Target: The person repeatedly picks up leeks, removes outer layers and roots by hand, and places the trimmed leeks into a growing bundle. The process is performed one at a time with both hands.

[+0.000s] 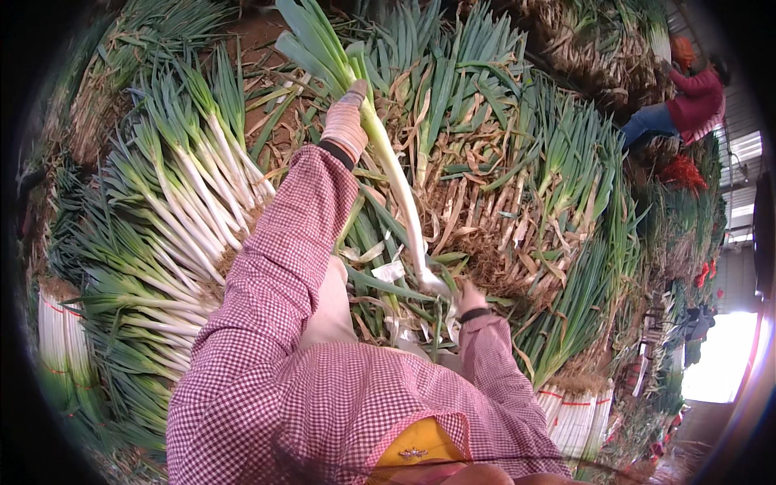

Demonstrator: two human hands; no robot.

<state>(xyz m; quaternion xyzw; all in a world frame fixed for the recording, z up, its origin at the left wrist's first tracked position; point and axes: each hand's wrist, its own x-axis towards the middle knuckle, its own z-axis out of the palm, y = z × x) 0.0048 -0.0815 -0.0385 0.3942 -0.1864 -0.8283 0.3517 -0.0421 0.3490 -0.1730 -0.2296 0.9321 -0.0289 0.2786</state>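
My left hand, in a pale knitted glove, is closed around a long Welsh onion where its green leaves meet the white stalk. The onion slants down towards me, leaves at the far end. Beside its lower end, my right hand pinches a pale, blurred strip of outer skin that trails from the stalk. Loose leaf scraps lie below, between my legs. To the left, clean white-stalked onions are fanned out. Unpeeled onions with dry brown leaves and roots lie to the right.
Tied onion bundles stand at the left, and more tied bundles at the lower right. Further onion heaps lie at the back. A person in a red top is at the upper right. Bare soil shows at the top.
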